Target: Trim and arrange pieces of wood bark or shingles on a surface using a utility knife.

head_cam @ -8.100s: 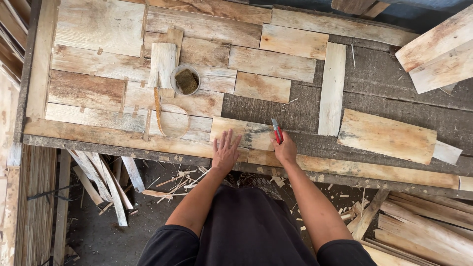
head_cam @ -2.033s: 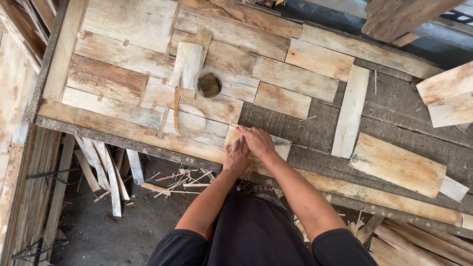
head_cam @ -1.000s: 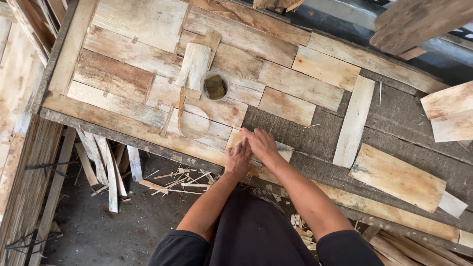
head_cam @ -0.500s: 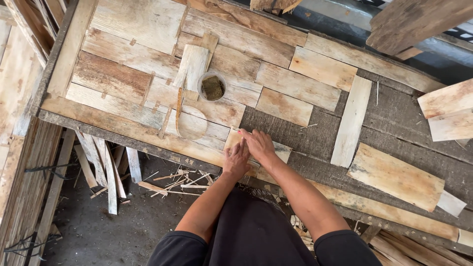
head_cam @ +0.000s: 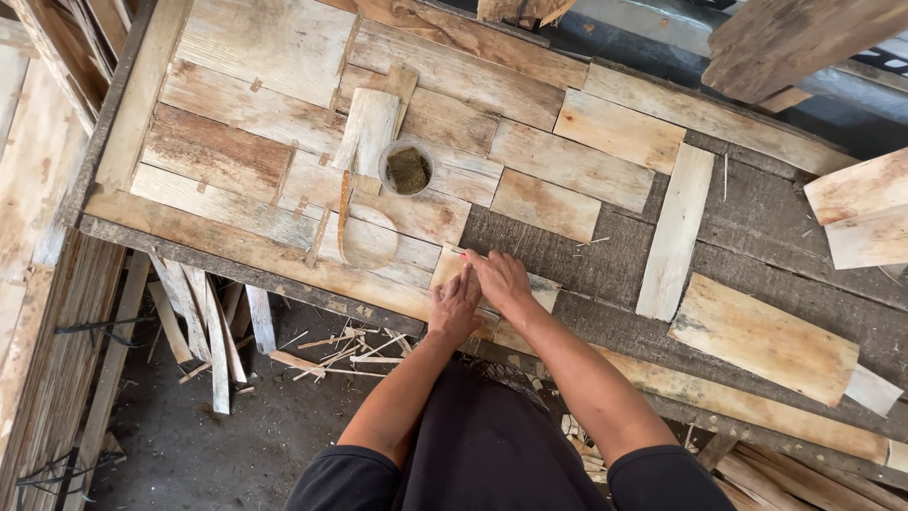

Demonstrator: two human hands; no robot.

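Wooden piece [head_cam: 452, 270] under both hands' grip

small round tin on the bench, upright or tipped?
Upright. The small round tin shows its full circular rim and open mouth to the camera, with dark brownish contents inside, standing on the pale wooden boards.

There are no packages, labels, signs or screens in this view. It shows only bare wood, without any print or sticker.
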